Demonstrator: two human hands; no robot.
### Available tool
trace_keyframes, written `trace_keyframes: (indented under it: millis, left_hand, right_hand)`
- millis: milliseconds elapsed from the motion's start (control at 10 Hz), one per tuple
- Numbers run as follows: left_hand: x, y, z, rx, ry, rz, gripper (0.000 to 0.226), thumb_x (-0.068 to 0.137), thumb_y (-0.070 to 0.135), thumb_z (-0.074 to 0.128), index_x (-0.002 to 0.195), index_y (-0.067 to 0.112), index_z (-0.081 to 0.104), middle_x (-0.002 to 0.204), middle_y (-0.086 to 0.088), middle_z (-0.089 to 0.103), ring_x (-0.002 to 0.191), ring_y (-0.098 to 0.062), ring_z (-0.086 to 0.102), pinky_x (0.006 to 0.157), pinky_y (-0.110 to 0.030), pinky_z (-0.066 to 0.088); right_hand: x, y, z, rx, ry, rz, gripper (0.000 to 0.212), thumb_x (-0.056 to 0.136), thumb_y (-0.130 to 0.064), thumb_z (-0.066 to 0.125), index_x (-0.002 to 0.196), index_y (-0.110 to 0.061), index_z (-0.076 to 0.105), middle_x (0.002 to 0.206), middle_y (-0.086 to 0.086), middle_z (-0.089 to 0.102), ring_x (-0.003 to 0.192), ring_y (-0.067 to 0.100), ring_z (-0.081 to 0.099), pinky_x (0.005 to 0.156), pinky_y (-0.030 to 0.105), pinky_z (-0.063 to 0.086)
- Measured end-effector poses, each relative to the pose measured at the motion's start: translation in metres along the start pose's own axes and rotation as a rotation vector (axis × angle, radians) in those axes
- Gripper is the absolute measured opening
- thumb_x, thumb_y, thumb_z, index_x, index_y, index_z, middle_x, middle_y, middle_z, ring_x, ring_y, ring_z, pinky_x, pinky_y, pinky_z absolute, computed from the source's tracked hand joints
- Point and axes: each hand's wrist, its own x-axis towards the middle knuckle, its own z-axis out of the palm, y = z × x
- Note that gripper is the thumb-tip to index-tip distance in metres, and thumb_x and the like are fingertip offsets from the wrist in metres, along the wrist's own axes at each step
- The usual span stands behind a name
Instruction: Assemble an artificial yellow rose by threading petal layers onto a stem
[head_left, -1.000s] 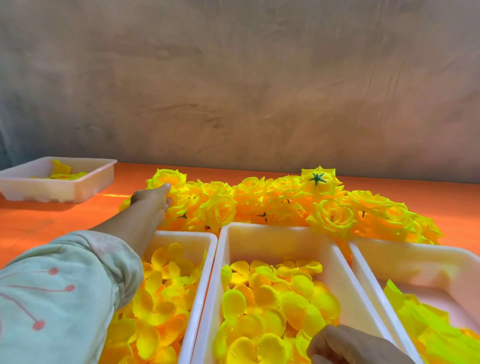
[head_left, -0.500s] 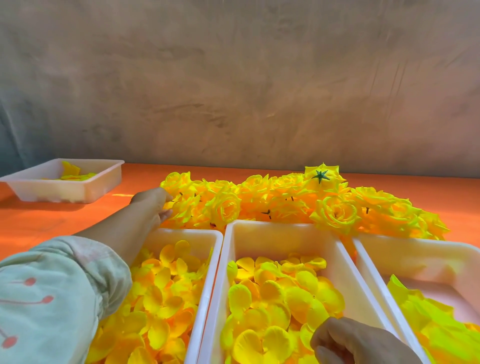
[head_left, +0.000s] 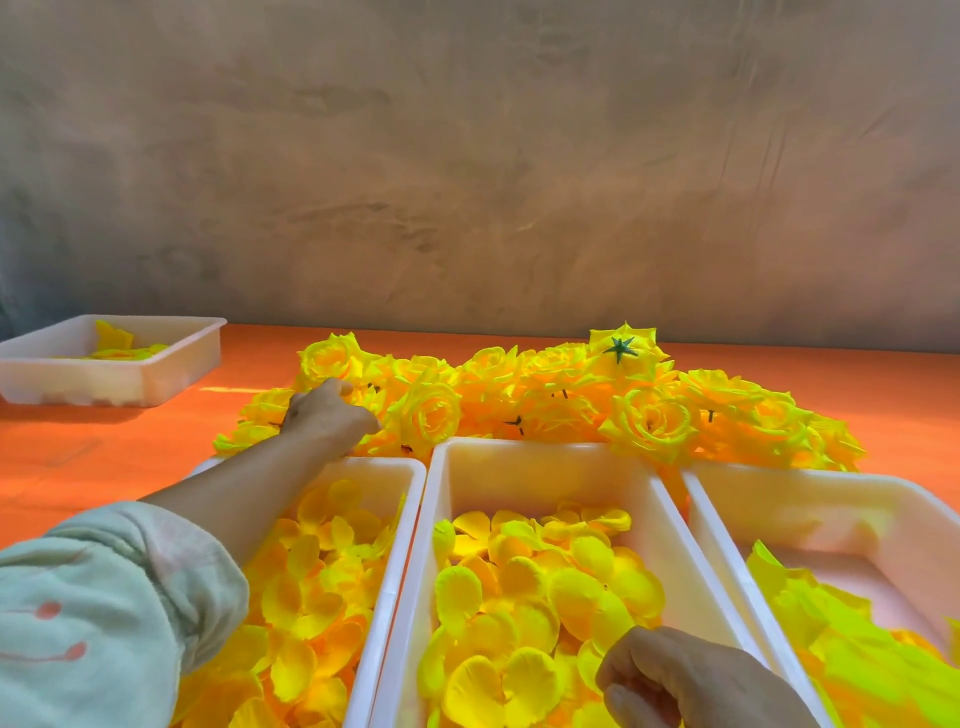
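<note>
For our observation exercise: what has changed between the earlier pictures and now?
The left hand has barely shifted at the left end of the pile of yellow fabric roses; its fingers now curl down among them, and any grip is hidden. The right hand stays curled over the middle white plastic tray of yellow petals. Trays and roses are unmoved.

No legible words, numbers, brand marks or signs anywhere. Only small red marks printed on the pale sleeve (head_left: 104, 623), a decorative pattern rather than letters.
</note>
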Motion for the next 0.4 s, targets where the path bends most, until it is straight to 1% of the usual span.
trace_keyframes:
  millis: [100, 200, 300, 400]
  left_hand:
    - [-0.012, 0.002, -0.007, 0.093, 0.116, 0.016, 0.061, 0.082, 0.020, 0.070, 0.138, 0.024, 0.049, 0.137, -0.016, 0.039, 0.115, -0.036, 0.054, 0.087, -0.031, 0.043]
    - [-0.031, 0.001, -0.017, 0.111, 0.165, 0.058, 0.057, 0.082, 0.018, 0.068, 0.136, 0.023, 0.050, 0.135, -0.016, 0.039, 0.115, -0.036, 0.053, 0.083, -0.032, 0.040]
    - [-0.054, -0.001, -0.032, 0.099, 0.117, 0.116, 0.053, 0.080, 0.021, 0.071, 0.131, 0.022, 0.054, 0.133, -0.015, 0.044, 0.115, -0.034, 0.053, 0.084, -0.032, 0.042]
    - [-0.082, -0.003, -0.039, 0.038, 0.051, 0.179, 0.049, 0.077, 0.023, 0.076, 0.123, 0.023, 0.060, 0.128, -0.011, 0.052, 0.106, -0.032, 0.060, 0.087, -0.038, 0.052]
  right_hand:
    - [-0.003, 0.006, 0.008, -0.014, 0.060, -0.021, 0.019, 0.094, -0.044, 0.051, 0.104, -0.031, 0.060, 0.090, -0.023, 0.056, 0.087, -0.012, 0.049, 0.084, 0.006, 0.036]
    - [0.001, 0.003, 0.005, -0.024, 0.092, 0.018, 0.016, 0.092, -0.046, 0.051, 0.096, -0.032, 0.058, 0.090, -0.011, 0.058, 0.081, -0.009, 0.051, 0.084, 0.009, 0.041]
    - [0.002, 0.000, 0.006, -0.071, 0.037, 0.079, 0.017, 0.091, -0.048, 0.051, 0.095, -0.033, 0.058, 0.092, -0.017, 0.061, 0.085, -0.008, 0.054, 0.083, 0.015, 0.045]
    - [0.001, -0.005, -0.001, -0.019, 0.009, 0.103, 0.014, 0.091, -0.042, 0.053, 0.080, -0.035, 0.059, 0.077, -0.018, 0.058, 0.077, -0.004, 0.052, 0.077, 0.019, 0.045]
